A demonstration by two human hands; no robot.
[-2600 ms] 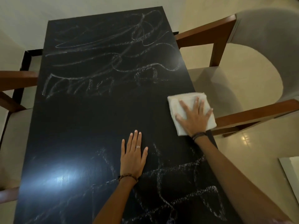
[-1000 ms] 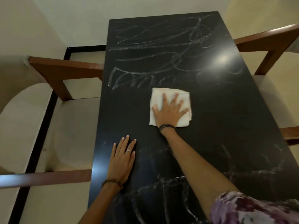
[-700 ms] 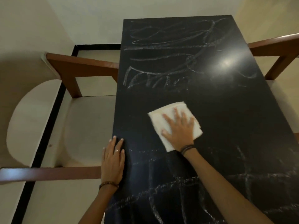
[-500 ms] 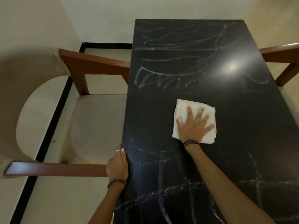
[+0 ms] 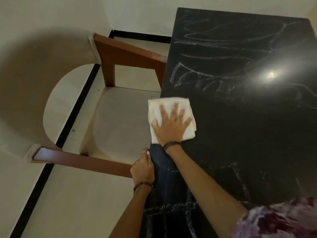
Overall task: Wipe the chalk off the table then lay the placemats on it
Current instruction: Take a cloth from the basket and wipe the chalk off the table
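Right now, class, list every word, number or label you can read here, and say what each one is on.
None can be read.
Chalk marks on the black table: loose scribbles, no legible letters or numbers.
White cloth under the right hand: no label visible.

Cloth [image 5: 169, 107] on table [image 5: 240, 134] left edge — chair [image 5: 118, 121] left of table.

Your colours at the table
Black tabletop [image 5: 240, 134] with white chalk scribbles [image 5: 205, 73], white cloth [image 5: 164, 107], beige chair [image 5: 116, 124], reddish-brown armrests [image 5: 123, 54]
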